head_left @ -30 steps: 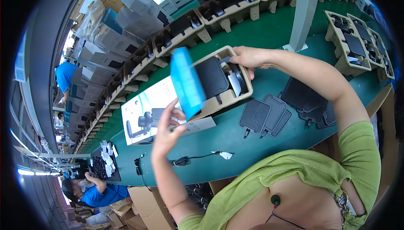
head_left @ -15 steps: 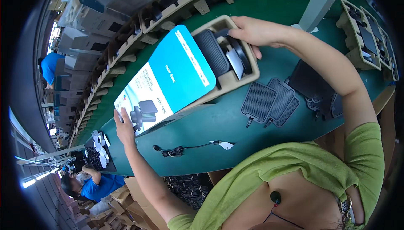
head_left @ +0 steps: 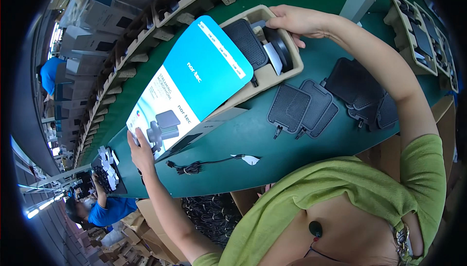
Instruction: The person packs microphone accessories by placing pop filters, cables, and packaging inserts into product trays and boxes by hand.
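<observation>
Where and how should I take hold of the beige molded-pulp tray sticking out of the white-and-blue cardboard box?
Probably best by the raised rim at the right end of the beige molded-pulp tray, coming from the right, where the right hand is. That end is exposed, its wall offering an edge to pinch; the white-and-blue cardboard box hides the left end.

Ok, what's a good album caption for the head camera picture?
Left fingers hold one end of a white-and-blue box; right fingers grip the tray sticking out.
</observation>
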A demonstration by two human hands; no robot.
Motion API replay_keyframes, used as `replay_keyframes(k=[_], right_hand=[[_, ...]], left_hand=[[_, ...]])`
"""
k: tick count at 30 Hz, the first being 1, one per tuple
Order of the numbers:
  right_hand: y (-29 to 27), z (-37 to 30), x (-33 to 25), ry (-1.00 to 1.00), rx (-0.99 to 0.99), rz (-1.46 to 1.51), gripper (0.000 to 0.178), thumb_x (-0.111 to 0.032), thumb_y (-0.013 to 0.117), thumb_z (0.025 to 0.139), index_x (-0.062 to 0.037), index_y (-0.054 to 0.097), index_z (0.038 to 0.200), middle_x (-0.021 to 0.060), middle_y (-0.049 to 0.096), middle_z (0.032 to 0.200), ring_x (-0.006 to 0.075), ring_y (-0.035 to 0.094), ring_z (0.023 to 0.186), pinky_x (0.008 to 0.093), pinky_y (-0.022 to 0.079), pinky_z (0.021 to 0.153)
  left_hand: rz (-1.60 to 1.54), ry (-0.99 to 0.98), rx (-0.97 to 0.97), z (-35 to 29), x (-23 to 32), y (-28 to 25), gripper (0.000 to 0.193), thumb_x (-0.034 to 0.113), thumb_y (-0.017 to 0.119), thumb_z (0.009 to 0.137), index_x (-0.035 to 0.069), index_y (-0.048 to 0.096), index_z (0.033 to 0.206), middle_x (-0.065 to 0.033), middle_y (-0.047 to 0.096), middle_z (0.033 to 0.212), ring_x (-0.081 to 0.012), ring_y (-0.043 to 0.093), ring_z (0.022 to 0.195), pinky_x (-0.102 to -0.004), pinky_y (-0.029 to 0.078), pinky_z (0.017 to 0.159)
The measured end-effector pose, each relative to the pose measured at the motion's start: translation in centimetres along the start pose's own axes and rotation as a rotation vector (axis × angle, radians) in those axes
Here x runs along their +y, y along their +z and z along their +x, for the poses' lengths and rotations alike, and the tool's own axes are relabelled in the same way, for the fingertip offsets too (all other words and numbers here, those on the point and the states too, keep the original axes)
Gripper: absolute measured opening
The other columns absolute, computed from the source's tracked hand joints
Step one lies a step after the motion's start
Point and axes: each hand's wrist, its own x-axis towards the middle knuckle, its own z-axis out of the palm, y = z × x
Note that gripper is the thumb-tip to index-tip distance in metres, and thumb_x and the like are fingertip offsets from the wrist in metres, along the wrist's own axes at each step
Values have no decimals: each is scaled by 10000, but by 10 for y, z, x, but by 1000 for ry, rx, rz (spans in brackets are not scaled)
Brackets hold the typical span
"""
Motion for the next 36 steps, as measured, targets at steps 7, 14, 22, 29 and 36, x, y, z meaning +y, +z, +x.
replay_keyframes(k=[7, 14, 22, 29, 36], right_hand=[[19, -1, -38, -91, 36, -322, 304, -121, 360, 849, 58, 513, 1040, 118, 579, 564, 122, 518, 352, 223, 405, 296], [8, -7, -14, -20, 13, -160, 309, -102, 354, 834, 123, 477, 1007, 189, 601, 672, 175, 560, 395, 250, 430, 289], [6, -3, -7, -45, -42, -95, 341, -117, 369, 850, 155, 428, 1047, 208, 600, 692, 191, 584, 429, 247, 440, 302], [5, 4, -6, -24, -59, -82, 325, -110, 372, 841, 161, 465, 993, 207, 602, 664, 191, 588, 427, 248, 449, 311], [4, 6, -2, -33, -49, -89, 322, -127, 385, 836, 155, 501, 940, 206, 609, 674, 184, 582, 423, 251, 435, 311]], left_hand=[[-59, 35, 16, 5, -15, -2, 651, 545, 377, 871, 66, 394, 1311, -239, 510, 1192, -367, 501, 1086, -394, 381, 916], [-203, 997, -83, -105, 150, -3, 1052, 521, 734, 580, 41, 247, 1380, -236, 182, 1430, -362, 155, 1339, -472, 149, 1070], [-261, 797, -54, -99, 147, 12, 866, 375, 685, 727, 59, 221, 1387, -227, 216, 1419, -370, 166, 1333, -504, 150, 1061], [119, 899, -51, -113, 162, 6, 1020, 580, 662, 599, 90, 242, 1388, -217, 187, 1432, -375, 186, 1325, -549, 178, 1035], [26, 949, -128, -104, 168, -4, 897, 514, 686, 612, 150, 343, 1357, -203, 178, 1437, -397, 180, 1317, -523, 198, 1039]])
